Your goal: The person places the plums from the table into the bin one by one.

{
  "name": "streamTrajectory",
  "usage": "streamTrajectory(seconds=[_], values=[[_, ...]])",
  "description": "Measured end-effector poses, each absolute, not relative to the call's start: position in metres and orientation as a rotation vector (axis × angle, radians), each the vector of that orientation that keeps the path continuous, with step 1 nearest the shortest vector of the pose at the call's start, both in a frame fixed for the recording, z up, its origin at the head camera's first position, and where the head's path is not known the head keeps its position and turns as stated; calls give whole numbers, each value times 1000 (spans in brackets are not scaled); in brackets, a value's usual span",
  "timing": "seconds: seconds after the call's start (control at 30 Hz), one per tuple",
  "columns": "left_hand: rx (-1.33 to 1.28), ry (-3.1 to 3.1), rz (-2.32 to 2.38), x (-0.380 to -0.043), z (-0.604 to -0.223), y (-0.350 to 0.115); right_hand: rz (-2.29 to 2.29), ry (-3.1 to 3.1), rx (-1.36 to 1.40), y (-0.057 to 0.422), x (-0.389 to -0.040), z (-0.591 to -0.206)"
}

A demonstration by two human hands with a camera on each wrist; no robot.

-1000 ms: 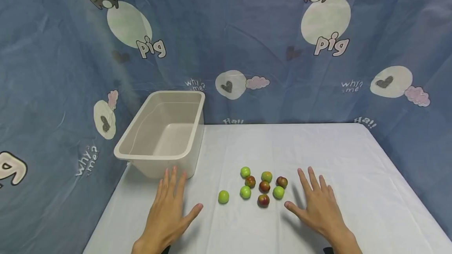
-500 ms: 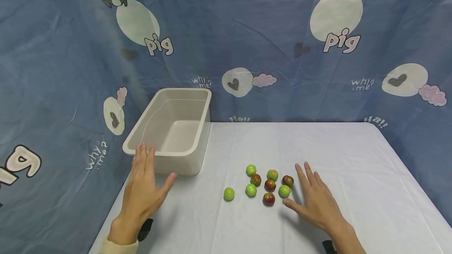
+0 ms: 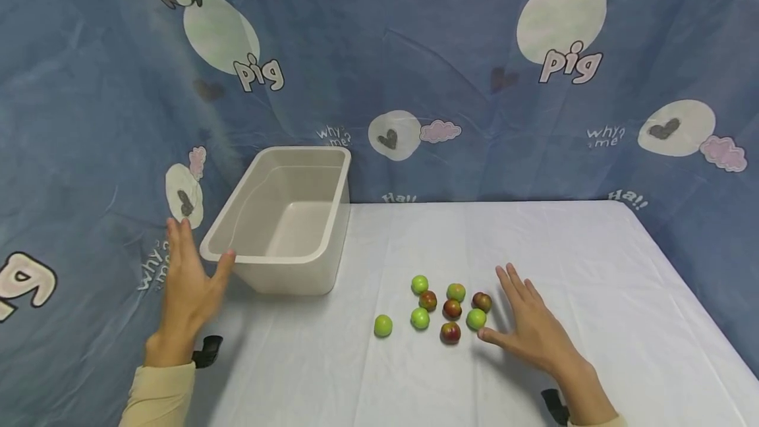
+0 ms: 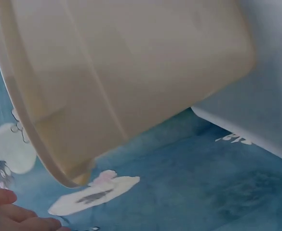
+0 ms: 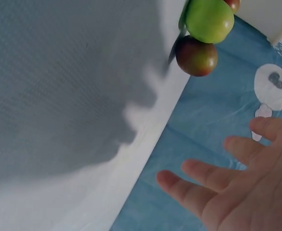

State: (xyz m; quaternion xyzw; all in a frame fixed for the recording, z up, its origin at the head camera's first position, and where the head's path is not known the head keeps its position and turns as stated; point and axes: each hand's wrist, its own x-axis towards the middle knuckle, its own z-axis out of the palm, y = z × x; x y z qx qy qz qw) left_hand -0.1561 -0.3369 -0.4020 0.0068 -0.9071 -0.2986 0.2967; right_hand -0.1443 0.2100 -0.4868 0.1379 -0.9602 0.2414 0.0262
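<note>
My left hand point(image 3: 190, 288) is raised with its fingers spread and nothing in it, just left of the near corner of a beige plastic tub point(image 3: 267, 259). In the left wrist view the outer wall of the tub point(image 4: 145, 62) fills the upper part, with fingertips point(image 4: 25, 216) below its rim. My right hand point(image 3: 530, 325) hovers over the white cloth, fingers extended and holding nothing. Beside its thumb lies a green fruit point(image 3: 476, 319) in a loose cluster of small round fruits, some green, some reddish-brown like this one point(image 3: 450, 333). They look like jujubes.
One green fruit point(image 3: 383, 325) lies apart, left of the cluster. The white-covered table point(image 3: 534, 236) meets a blue printed curtain point(image 3: 415, 84) at the back and sides. Black straps point(image 3: 207, 351) circle both wrists.
My left hand has moved left and up, from in front of the tub to beside its near left corner. The right hand has barely shifted, and the fruits lie as before.
</note>
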Motion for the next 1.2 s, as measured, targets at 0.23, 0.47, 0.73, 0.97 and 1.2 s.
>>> streamTrajectory(seconds=[0.23, 0.47, 0.73, 0.97, 1.2], values=[[114, -2443, -1041, -166, -397, -349, 902, -2956, 472, 211, -155, -490], [131, -2405, -1274, -175, -400, -355, 1241, -2876, 438, 218, -167, -501], [123, -2400, -1354, -191, -402, -361, 1525, -2694, 542, 231, -177, -517], [149, -2332, -1519, -202, -412, -366, 1643, -2608, 576, 242, -183, -528], [207, -2346, -1531, -213, -415, -367, 1811, -2529, 591, 247, -189, -534]])
